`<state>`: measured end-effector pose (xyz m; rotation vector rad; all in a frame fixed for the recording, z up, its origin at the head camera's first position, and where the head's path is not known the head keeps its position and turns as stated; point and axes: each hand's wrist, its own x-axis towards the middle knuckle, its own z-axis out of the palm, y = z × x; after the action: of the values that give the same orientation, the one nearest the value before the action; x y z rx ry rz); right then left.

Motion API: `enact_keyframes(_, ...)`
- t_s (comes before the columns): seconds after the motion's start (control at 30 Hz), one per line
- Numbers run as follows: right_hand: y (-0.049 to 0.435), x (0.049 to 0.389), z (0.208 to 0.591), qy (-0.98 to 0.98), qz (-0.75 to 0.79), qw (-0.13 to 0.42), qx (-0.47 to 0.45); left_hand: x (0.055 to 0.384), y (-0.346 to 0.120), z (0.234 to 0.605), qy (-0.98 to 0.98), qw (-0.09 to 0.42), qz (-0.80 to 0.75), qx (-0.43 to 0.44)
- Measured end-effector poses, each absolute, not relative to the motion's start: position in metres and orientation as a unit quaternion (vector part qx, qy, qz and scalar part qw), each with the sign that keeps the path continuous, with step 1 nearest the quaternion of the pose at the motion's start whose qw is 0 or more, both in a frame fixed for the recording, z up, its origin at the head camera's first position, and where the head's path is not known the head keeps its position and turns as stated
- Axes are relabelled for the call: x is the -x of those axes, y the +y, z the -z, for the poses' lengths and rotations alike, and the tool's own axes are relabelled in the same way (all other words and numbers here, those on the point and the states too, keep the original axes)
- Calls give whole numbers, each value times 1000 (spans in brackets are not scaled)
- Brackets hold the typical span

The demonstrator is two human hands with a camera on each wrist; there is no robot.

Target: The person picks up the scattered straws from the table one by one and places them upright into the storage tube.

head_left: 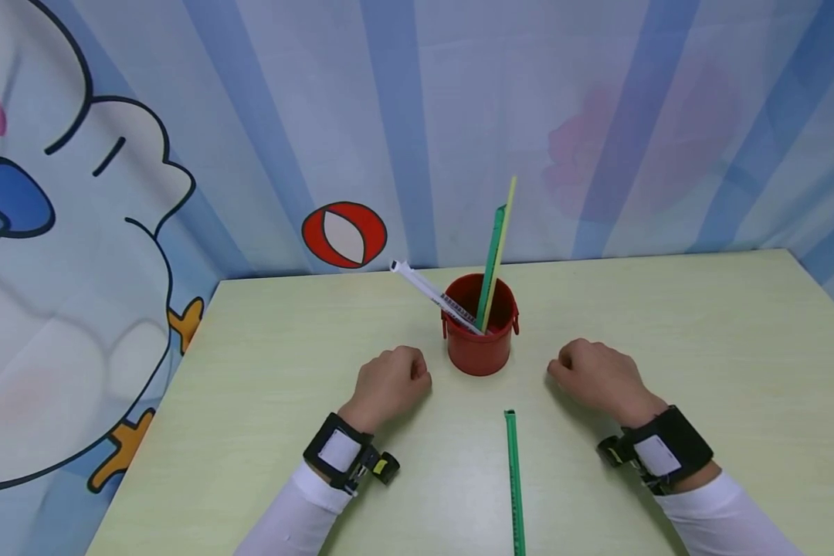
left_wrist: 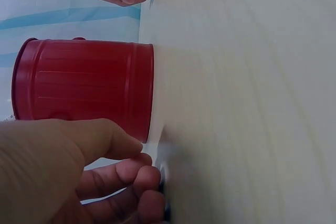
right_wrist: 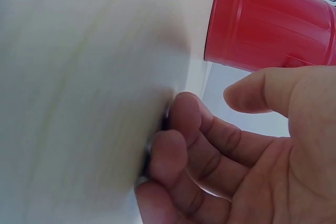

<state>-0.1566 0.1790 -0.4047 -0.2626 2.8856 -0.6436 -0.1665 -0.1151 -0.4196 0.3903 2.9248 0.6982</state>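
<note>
A small red bucket (head_left: 478, 357) stands upright on the table between the two hands. A slim white marker-like stick with dark print (head_left: 424, 287) leans out of it to the left. One green stick (head_left: 490, 262) and one thin yellow stick (head_left: 505, 232) rise steeply from its right side. My left hand (head_left: 391, 382) rests on the table to the bucket's left, fingers loosely curled around nothing. On the bucket's other side lies my right hand (head_left: 601, 378), its fingers (right_wrist: 169, 156) also loosely curled and holding nothing. A long green stick (head_left: 515, 479) lies on the table between the forearms.
The pale wooden table (head_left: 723, 332) ends at a blue striped cloth backdrop (head_left: 459, 116) with cartoon drawings. Each wrist wears a black strap with a small camera, the left strap (head_left: 338, 448) and the right strap (head_left: 667, 448).
</note>
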Motion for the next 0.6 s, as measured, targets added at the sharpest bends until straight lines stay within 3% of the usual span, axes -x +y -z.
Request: enact_keyframes(0.6, 161, 141, 392, 960, 223, 100, 133, 167, -115, 418, 963, 65, -232, -123)
